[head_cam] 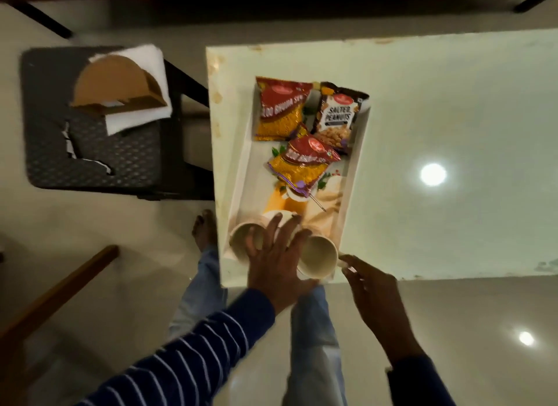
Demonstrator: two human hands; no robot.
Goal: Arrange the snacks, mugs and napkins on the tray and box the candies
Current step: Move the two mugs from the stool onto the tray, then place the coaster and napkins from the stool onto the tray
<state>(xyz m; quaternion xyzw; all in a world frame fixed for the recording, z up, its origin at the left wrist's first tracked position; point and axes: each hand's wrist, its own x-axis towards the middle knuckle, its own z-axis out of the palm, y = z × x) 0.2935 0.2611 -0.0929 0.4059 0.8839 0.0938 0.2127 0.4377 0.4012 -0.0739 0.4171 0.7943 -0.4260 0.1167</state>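
Note:
A white tray (241, 151) lies on the white table (437, 103). Two red-and-yellow snack packets (280, 109) (302, 164) and a salted peanuts packet (338, 115) lie in its far half. Three cream mugs stand at its near end: a left mug (240, 244), a right mug (318, 256), and a middle mug (279, 216) mostly hidden. My left hand (277, 254) rests over the mugs with its fingers spread apart. The fingertips of my right hand (371, 284) sit at the right mug's outer side by the tray corner. White napkins (145, 64) lie on a chair at the left.
A brown cardboard holder (117, 82) sits on the napkins on the dark chair (90, 151). A wooden rail (60, 290) crosses the lower left. My legs and a bare foot (205, 227) are by the table's near-left corner. Bright lamp reflections show on the table and floor.

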